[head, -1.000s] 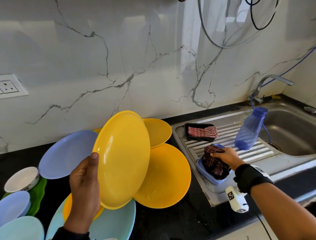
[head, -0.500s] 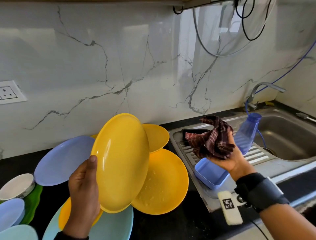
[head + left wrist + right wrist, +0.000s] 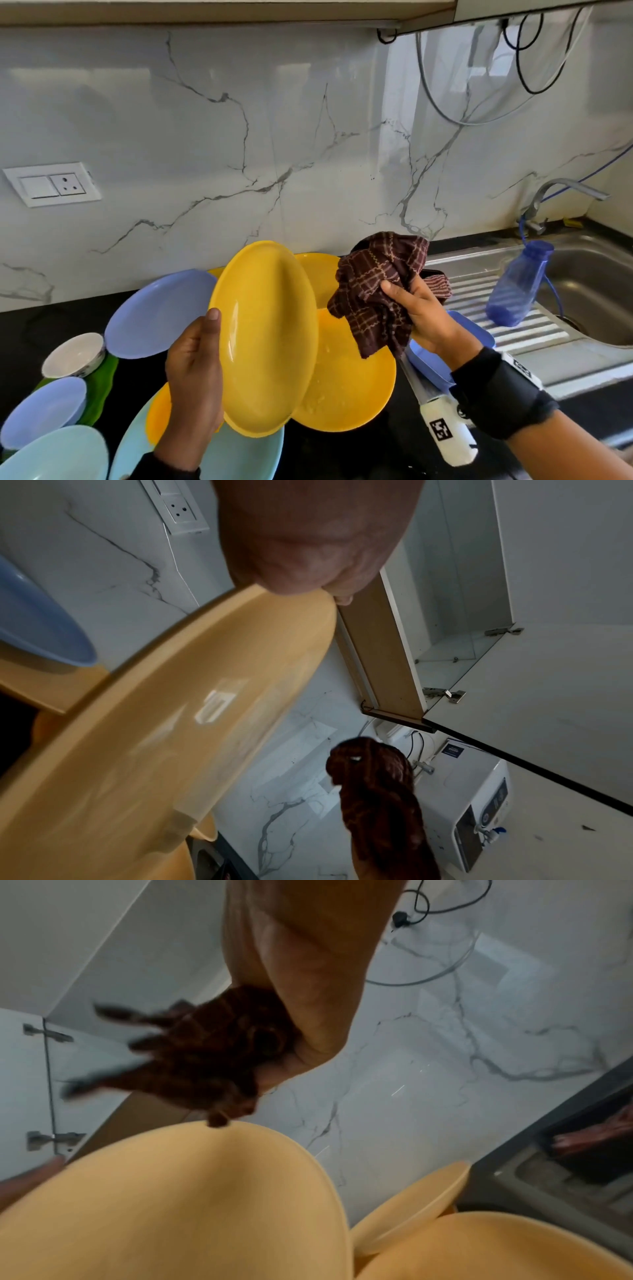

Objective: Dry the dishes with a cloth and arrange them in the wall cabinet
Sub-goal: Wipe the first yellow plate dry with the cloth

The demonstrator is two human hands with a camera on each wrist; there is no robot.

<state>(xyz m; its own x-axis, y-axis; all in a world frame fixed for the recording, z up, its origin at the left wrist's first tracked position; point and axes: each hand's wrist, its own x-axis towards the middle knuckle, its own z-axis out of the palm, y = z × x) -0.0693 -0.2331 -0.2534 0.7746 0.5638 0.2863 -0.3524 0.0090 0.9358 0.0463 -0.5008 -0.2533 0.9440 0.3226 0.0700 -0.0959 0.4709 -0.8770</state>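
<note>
While the left hand (image 3: pixel 195 373) grips a tilted yellow plate (image 3: pixel 265 337), the right hand (image 3: pixel 424 317) clutches the checked cloth (image 3: pixel 375 291).

A home kitchen: a black surface (image 3: pixel 342 452) runs under a white marble-look backsplash (image 3: pixel 308 137), with a steel sink (image 3: pixel 589 274), ribbed drainboard (image 3: pixel 479 291) and tap (image 3: pixel 561 192) at the right. A wall cabinet (image 3: pixel 462 615) hangs overhead; a switch-and-socket plate (image 3: pixel 51 184) sits at the left.
</note>
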